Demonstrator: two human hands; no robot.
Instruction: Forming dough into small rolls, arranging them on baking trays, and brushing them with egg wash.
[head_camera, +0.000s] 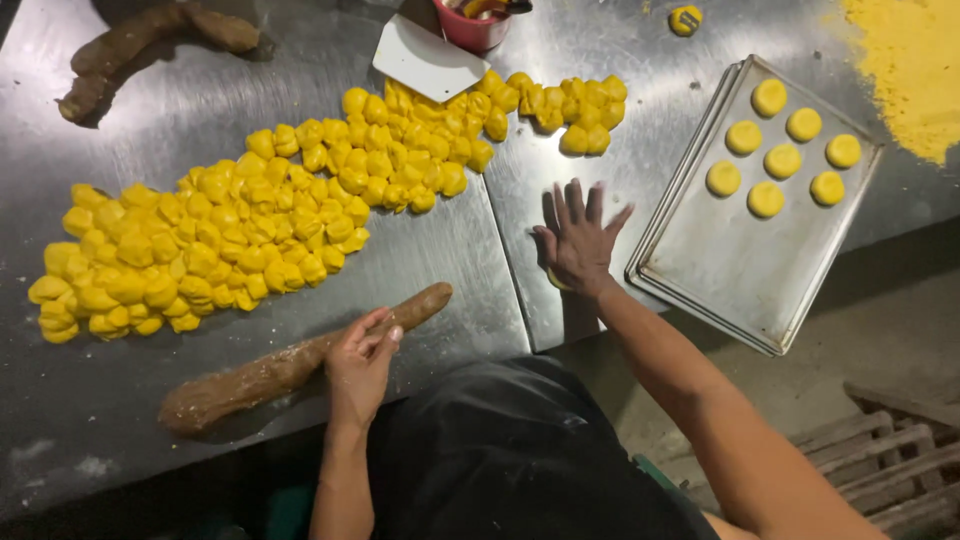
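My left hand (362, 358) pinches the long brown roll of filling (250, 382) that lies on the steel table (180, 110) near its front edge. My right hand (577, 240) lies flat, fingers spread, on a yellow dough piece (553, 282) that peeks out under the heel of the palm. A large heap of yellow dough pieces (240, 230) spreads across the table from left to centre back. To the right sits a metal baking tray (730, 270) with several round yellow dough discs (783, 160) at its far end.
A second brown roll (140, 45) lies at the back left. A white scraper (428, 62) and a red cup (472, 25) stand at the back centre. Yellow flour (915, 70) covers the back right corner. Wooden slats (880, 450) lie on the floor.
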